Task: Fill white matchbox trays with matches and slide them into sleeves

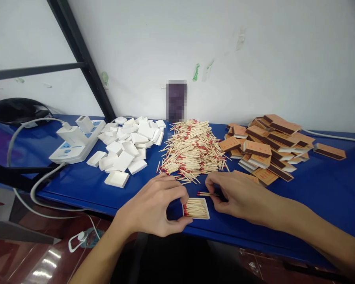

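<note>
White tray [207, 208] is gripped in the left hand [155, 206]; right hand [235, 196] pinches red-tipped matches [205, 194] nearby.

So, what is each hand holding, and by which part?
The left hand holds the tray at its left end, by opposite sides. The right hand pinches matches by their headless ends.

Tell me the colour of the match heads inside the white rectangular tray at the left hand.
Red; the match heads show best in the head view.

Matchsticks [192, 152] bare wood; tray [207, 209] matt card; tabletop [316, 189] smooth, glossy.
</note>
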A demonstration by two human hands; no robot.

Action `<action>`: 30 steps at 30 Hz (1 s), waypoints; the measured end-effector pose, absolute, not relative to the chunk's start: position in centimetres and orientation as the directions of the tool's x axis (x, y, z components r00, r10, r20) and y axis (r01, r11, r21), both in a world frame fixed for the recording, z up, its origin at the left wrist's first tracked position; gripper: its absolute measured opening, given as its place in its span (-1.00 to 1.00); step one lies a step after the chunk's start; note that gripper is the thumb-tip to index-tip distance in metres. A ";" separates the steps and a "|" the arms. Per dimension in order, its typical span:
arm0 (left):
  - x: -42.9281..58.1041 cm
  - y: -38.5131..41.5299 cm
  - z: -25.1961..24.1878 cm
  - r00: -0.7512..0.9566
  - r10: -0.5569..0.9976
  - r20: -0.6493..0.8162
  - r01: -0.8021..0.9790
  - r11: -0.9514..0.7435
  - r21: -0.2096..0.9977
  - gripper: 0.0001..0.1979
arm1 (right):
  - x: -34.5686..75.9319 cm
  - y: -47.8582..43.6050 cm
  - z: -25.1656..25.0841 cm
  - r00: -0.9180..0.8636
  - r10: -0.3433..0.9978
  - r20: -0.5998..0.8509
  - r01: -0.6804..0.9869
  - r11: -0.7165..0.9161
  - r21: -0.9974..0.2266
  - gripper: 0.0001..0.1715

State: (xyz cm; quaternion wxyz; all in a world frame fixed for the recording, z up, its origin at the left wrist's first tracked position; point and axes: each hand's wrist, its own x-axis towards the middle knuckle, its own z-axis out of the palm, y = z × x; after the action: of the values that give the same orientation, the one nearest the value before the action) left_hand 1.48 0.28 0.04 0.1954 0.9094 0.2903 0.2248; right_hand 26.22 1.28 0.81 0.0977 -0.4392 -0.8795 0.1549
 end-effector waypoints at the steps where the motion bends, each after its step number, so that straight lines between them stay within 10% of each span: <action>1: 1.5 0.3 0.1 0.730 0.617 0.296 0.440 -0.755 0.486 -0.79 | 26.1 1.2 0.8 -0.592 0.805 0.034 0.742 0.561 -0.367 -0.79; 30: 1.6 0.4 0.0 0.750 0.580 0.317 0.410 -0.784 0.466 -0.85 | 24.4 -0.3 1.4 -0.644 0.758 0.105 0.486 0.511 -0.709 -0.88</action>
State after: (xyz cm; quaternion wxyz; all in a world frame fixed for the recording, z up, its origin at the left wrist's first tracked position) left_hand 1.61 0.43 0.03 0.1871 0.9165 0.2700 0.2281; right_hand 24.42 -0.31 1.44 0.2060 -0.3680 -0.8445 0.3300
